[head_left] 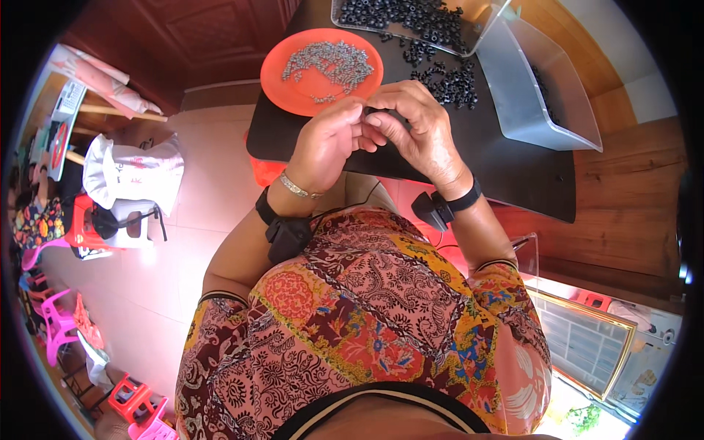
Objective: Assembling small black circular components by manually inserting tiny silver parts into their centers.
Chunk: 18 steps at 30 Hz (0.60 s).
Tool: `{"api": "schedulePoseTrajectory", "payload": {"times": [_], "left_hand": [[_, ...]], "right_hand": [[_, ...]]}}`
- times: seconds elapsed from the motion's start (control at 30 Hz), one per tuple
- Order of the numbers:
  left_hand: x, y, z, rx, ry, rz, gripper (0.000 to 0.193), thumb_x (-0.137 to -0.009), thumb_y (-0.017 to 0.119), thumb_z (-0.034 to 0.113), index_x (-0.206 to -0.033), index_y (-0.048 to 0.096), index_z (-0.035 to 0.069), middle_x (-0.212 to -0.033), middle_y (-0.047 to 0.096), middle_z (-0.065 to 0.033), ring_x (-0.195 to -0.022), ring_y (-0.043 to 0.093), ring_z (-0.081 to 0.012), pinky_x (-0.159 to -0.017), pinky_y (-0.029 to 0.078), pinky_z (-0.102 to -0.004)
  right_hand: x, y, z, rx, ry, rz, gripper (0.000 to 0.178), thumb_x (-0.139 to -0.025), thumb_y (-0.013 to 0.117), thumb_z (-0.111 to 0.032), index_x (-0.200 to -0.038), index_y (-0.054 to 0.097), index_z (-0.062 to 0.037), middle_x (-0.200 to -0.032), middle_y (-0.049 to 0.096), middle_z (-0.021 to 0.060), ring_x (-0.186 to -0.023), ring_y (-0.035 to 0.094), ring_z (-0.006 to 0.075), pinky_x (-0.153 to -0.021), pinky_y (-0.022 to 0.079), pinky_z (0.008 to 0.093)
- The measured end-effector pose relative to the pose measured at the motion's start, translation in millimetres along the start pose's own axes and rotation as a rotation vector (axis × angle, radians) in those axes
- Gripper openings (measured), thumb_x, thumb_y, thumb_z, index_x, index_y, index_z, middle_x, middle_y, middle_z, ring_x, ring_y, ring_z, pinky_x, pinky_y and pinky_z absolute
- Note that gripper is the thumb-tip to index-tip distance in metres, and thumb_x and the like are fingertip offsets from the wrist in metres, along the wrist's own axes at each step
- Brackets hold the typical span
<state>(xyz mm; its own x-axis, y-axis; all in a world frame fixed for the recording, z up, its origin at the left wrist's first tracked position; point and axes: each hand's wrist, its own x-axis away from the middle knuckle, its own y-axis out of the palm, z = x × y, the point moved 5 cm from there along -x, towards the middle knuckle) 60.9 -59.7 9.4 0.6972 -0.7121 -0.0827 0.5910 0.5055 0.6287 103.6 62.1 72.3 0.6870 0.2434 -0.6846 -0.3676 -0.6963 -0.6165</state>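
My left hand (pixel 328 139) and my right hand (pixel 423 128) meet in front of my chest, just above the near edge of a black table (pixel 506 165). Between the fingertips is a small black part (pixel 370 112), mostly covered by them. The right thumb and forefinger pinch it. My left fingers are curled in against it, and what else they may hold is hidden. Right behind the hands, an orange-red plate (pixel 275 77) carries many small silvery metal pieces (pixel 334 62). Loose black parts (pixel 449 82) like the held one lie in a heap beyond my right hand.
A clear bin (pixel 469 51) full of black parts stands at the far edge. To its right is a translucent bin (pixel 524 110) with a few dark pieces inside. A wooden panel (pixel 623 176) borders the right. White bag (pixel 143 172) and plastic stools (pixel 132 396) stand left on the floor.
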Motion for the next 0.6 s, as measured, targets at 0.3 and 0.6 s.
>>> {"api": "schedulePoseTrajectory", "payload": {"times": [0.3,0.6], "left_hand": [[8,-17,-1,0.134,0.009,0.102,0.028,-0.096,0.044,0.028,-0.103,0.055,0.003,-0.095,0.059,-0.0063,-0.083,0.059,-0.0176,-0.074,0.047,-0.0299],[12,-20,2,0.185,0.009,0.145,0.026,-0.096,0.045,0.026,-0.104,0.056,0.004,-0.097,0.059,-0.0044,-0.088,0.058,-0.0162,-0.074,0.047,-0.0303]], "right_hand": [[5,25,6,-0.311,0.211,0.001,0.027,-0.082,0.070,-0.006,-0.109,0.066,-0.0051,-0.099,0.064,0.0080,-0.087,0.061,0.0165,-0.076,0.050,0.0291],[2,28,3,-0.406,0.250,0.008,0.031,-0.078,0.071,0.001,-0.108,0.066,-0.0057,-0.103,0.064,0.0070,-0.089,0.061,0.0156,-0.076,0.051,0.0274]]}}
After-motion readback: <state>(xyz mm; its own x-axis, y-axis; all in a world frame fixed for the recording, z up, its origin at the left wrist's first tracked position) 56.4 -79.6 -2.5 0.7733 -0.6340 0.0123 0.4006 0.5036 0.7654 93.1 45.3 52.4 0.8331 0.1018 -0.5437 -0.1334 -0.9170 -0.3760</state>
